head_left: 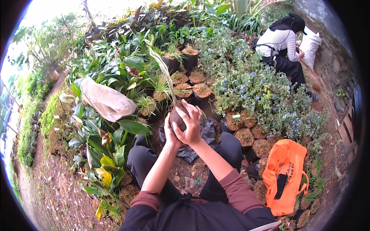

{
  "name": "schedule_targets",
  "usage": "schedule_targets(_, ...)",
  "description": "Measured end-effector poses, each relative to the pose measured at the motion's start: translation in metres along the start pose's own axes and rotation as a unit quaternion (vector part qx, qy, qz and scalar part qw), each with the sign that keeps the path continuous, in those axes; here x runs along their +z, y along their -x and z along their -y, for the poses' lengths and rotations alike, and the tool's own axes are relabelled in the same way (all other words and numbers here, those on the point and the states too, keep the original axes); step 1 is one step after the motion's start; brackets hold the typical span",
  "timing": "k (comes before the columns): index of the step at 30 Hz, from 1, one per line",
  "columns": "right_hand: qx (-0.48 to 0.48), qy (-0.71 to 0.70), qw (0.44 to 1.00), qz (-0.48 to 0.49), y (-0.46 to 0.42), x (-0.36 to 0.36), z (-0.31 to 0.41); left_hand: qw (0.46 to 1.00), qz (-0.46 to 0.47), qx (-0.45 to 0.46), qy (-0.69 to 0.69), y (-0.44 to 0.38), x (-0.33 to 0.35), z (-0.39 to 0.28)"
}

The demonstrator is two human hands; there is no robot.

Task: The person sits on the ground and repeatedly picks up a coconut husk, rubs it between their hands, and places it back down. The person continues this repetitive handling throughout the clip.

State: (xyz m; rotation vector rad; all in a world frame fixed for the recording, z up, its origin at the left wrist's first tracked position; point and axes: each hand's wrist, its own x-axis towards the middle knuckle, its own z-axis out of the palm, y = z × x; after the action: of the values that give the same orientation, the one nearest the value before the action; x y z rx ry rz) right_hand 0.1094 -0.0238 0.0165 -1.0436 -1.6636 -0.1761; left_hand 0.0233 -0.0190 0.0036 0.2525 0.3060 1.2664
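Note:
Between my two hands is a brown root ball (pixel 177 119), and a long pale-edged leaf (pixel 164 69) rises from it, leaning up to the left. My left hand (pixel 171 134) cups the root ball from the left and below. Over its right side lies my right hand (pixel 189 124), fingers curved around it. Crumpled black plastic (pixel 207 131) lies on the soil under and beside the hands, between my knees. Just beyond are several soil-filled black pots and bags (pixel 202 90), some with grassy plants (pixel 159 86).
A whitish plastic bag (pixel 107 99) rests on leafy plants at left. Blue-flowered bushes (pixel 248 83) fill the right. An orange bag (pixel 284 170) with a black phone (pixel 280 186) lies at lower right. Another person (pixel 280 43) sits at upper right by a white sack (pixel 310 49).

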Motion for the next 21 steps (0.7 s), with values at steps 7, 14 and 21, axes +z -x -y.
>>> schedule_targets(7, 0.134, -0.138, 0.981, 0.033, -0.003, 0.01, -0.006, 0.983, -0.117, 0.085, -0.116, -0.005, 0.005, -0.008)
schedule_targets(14, 0.197, -0.297, 0.931, -0.081, -0.007, 0.006, -0.003, 0.973, -0.019, 0.14, -0.184, -0.003, 0.005, -0.013)
schedule_targets(21, 0.104, -0.039, 0.994, -0.003, 0.002, 0.006, 0.013, 0.998, 0.035, 0.036, -0.048, -0.007, -0.001, -0.014)
